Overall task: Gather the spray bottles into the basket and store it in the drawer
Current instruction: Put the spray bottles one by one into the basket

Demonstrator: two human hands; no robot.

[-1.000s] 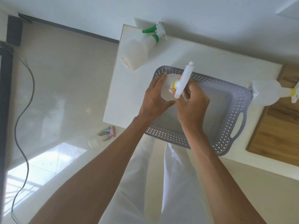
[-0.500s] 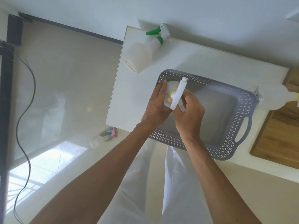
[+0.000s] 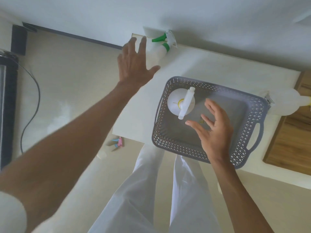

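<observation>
A grey perforated basket (image 3: pixel 252 106) sits on a white table top (image 3: pixel 210 64). Upright in its left corner stands a white spray bottle with a yellow collar (image 3: pixel 175 105). My right hand (image 3: pixel 215 130) hovers open over the basket, just right of that bottle and apart from it. My left hand (image 3: pixel 134 63) is open with fingers spread, over the body of a green-trigger spray bottle (image 3: pixel 161 46) lying at the table's far left corner. Another white bottle with a yellow collar (image 3: pixel 286 103) lies right of the basket.
A small bottle with a pink and blue trigger (image 3: pixel 116 145) lies on the floor left of my legs. A wooden surface (image 3: pixel 292 135) adjoins the table on the right. A black cable (image 3: pixel 33 101) runs over the floor at the left. A white wall is behind the table.
Both hands let go of the yellow-collared bottle, which now stands alone in the basket. My left hand moved up and left to the green-trigger bottle. My right hand drew back to the right.
</observation>
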